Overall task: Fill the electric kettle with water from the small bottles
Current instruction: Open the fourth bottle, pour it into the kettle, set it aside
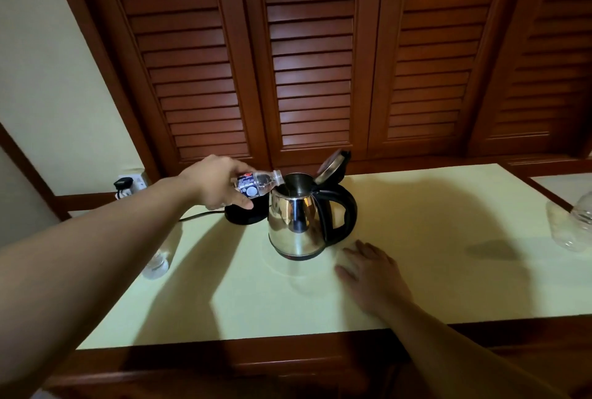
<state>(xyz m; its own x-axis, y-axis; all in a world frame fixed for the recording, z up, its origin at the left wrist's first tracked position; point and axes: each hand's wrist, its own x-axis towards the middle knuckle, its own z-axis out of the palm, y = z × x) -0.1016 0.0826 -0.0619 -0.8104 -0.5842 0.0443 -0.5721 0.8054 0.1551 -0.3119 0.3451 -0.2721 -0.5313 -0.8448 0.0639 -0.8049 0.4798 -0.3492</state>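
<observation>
You are tipping a small bottle [259, 184] over the open kettle [296, 219].
Your left hand [217, 181] is gripping the bottle near the desk's [432, 270] back edge; your right hand [371, 273] is lying flat, fingers spread.

The worktop [416, 222] lies bare to the right of the kettle [298, 222] and along the near edge. On the left, the black base [245, 214] and its cord [198, 215] crowd the far side; empty bottles [573, 225] block the far right.
</observation>
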